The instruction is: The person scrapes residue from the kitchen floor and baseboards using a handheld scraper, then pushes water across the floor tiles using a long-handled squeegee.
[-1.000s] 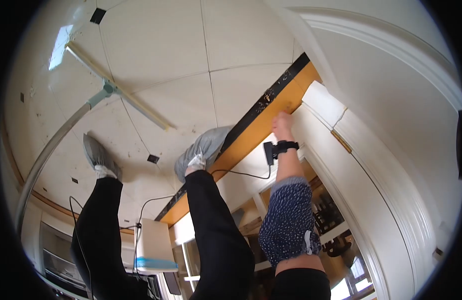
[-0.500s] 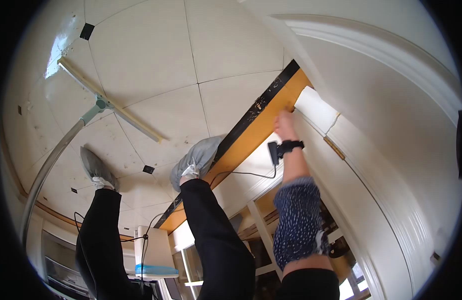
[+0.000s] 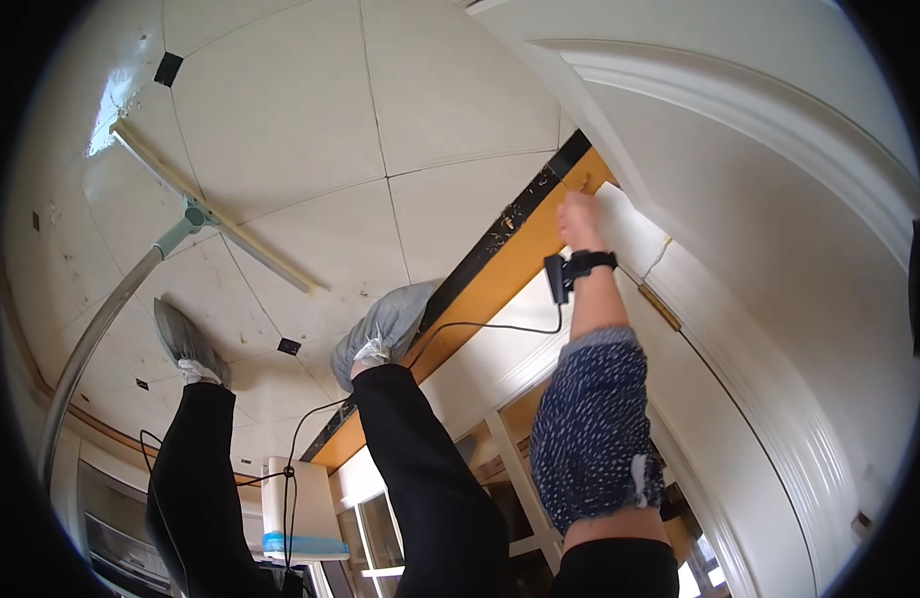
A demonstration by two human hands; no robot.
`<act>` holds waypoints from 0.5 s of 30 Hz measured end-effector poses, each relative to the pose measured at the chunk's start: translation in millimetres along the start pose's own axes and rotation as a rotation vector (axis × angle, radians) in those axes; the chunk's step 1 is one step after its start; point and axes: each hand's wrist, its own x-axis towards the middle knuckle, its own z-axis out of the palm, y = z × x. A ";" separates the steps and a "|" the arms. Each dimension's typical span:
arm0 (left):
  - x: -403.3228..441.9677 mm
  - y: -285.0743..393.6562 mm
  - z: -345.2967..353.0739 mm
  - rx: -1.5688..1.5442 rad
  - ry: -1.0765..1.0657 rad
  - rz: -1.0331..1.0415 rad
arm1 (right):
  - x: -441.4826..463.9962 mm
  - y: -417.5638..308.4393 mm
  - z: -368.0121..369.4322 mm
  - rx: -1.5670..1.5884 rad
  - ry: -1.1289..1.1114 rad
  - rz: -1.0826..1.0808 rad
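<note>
My right hand (image 3: 580,221) is reaching down to the orange-brown wooden threshold (image 3: 515,244) at the doorway, close to the foot of the white door frame. Its fingers are curled together. A small dark thing shows just past the fingertips, but I cannot make out whether it is held. A black strap with a small box (image 3: 570,272) and a cable is on the wrist, and a dark blue speckled sleeve cover (image 3: 595,429) wraps the forearm. Dark debris (image 3: 505,227) lies scattered along the threshold's black edge strip. My left hand is out of view.
A floor squeegee (image 3: 194,213) with a long metal pole lies across the pale tiles (image 3: 281,110) on the left. My feet wear grey shoe covers (image 3: 385,334). A white door (image 3: 779,199) stands at the right. A pale bin-like box (image 3: 299,498) with a blue rim is behind.
My right hand has moved slightly along the threshold, up and to the right. The view has shifted a little. The squeegee lies as before.
</note>
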 end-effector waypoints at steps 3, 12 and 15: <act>-11.4 -16.7 56.4 0.051 -0.030 0.031 | 33.0 -14.2 -5.9 -0.039 0.093 -0.111; -18.7 -33.7 93.1 0.125 -0.275 -0.038 | 25.6 3.0 -32.2 -0.561 0.107 -0.490; 1.0 -7.0 -2.1 -0.042 -0.083 -0.025 | 15.8 31.9 -32.2 -0.534 0.054 -0.458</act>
